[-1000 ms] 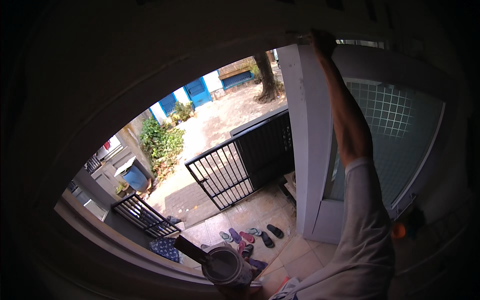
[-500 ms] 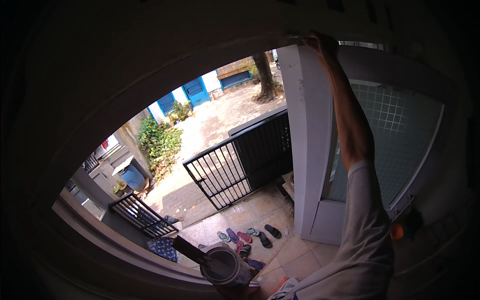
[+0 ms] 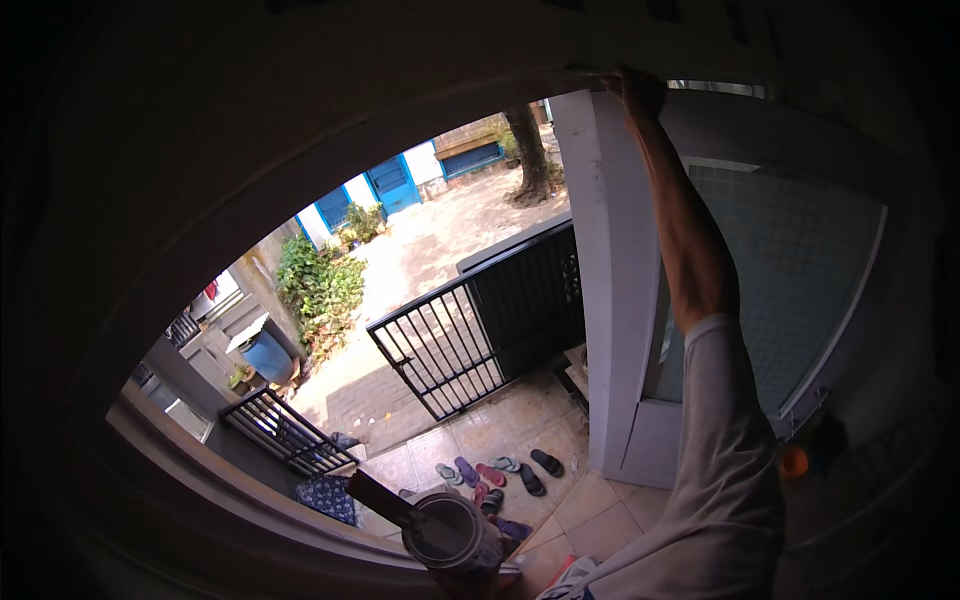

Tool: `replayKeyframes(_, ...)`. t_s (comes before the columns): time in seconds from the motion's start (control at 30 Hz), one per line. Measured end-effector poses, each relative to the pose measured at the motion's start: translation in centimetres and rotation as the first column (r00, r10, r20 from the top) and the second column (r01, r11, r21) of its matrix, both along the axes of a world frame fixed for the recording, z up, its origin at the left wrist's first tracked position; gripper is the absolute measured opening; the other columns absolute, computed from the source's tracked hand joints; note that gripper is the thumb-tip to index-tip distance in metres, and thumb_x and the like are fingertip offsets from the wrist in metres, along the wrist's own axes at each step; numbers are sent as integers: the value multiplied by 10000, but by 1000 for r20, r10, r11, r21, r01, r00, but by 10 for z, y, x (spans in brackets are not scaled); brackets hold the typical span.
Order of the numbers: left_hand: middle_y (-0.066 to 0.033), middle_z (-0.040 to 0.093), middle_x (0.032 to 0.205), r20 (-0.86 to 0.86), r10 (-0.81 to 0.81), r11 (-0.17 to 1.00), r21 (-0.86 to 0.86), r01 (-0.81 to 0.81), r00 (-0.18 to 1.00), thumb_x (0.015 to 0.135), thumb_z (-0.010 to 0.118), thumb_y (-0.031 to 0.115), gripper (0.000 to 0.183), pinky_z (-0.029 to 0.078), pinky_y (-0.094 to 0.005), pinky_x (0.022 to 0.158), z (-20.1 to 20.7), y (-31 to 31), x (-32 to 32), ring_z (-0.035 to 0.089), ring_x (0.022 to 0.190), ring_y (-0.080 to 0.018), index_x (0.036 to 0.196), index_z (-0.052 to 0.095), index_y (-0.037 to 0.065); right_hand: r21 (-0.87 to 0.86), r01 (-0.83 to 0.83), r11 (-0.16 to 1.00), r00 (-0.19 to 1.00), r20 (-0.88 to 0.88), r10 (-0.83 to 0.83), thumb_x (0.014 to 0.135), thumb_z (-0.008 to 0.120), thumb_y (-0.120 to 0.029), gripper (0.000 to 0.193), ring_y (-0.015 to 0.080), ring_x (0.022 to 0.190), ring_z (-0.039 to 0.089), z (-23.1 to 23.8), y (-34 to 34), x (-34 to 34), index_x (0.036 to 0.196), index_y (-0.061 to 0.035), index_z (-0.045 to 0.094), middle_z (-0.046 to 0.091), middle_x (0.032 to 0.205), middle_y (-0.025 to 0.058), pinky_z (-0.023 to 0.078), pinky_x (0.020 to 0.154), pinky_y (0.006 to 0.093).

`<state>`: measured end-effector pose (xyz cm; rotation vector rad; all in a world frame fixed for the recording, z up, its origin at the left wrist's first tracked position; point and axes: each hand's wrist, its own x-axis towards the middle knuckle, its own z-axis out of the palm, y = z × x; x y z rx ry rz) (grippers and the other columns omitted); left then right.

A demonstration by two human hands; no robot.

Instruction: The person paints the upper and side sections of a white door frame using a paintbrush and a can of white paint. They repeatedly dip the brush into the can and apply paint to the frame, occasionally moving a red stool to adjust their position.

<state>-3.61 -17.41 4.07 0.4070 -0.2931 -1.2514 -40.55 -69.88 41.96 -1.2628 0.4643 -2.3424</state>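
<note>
My right arm reaches up to the top of the door frame (image 3: 592, 150). There my right hand (image 3: 640, 92) is closed, with a thin dark piece jutting left from its fingers along the lintel; what it is stays too dark to make out. Low in the middle, a round can (image 3: 452, 535) of grey paint-like stuff is held up by my left hand (image 3: 468, 583), which shows only in part under it. A flat dark stick (image 3: 380, 499) leans out over the can's rim toward the left.
Several slippers (image 3: 497, 470) lie on the tiled porch below. A black barred gate (image 3: 440, 350) stands beyond, with a second barred panel (image 3: 290, 432) at the left. To the right is a door with a glass pane (image 3: 770, 290). Outside are a blue barrel (image 3: 266, 355) and a tree trunk (image 3: 528, 155).
My right hand has shifted slightly left along the lintel, and the forearm and elbow have swung a little left with it. The can has barely moved.
</note>
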Motion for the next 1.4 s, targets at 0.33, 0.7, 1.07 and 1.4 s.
replayKeyframes(0.33,-176,558,1177,6,7,1000,-2,-7,1000,895,604,543,725,498,-480,836,0,2,-2,569,992,-314,1387,419,44,-63,-25,998,997,-78,21,906,670,-185,288,229,837,736,0,39,20,1067,51,636,722,923,161,623,767,323)
replayKeyframes(0.7,-184,553,1199,14,14,1000,-3,-14,1000,895,596,549,732,494,-494,856,3,-1,-3,566,1017,-327,1392,417,43,-435,650,623,526,-335,-782,830,671,-197,142,194,788,689,-4,11,-22,790,-76,733,719,861,56,535,758,331)
replayKeyframes(1.07,-206,544,1230,-2,0,1000,5,0,1000,890,578,569,756,481,-520,889,-6,-4,0,557,1064,-357,1397,413,32,-298,665,685,550,-426,-719,790,655,-253,172,256,806,684,3,11,-17,769,-103,736,709,830,101,535,749,398)
replayKeyframes(1.4,-227,535,1259,3,9,1000,8,-9,1000,886,561,587,779,469,-544,919,-9,-4,5,550,1107,-385,1400,410,22,-133,598,790,670,-459,-584,790,655,-262,149,264,838,684,-2,20,6,777,-143,743,710,858,86,543,762,394)
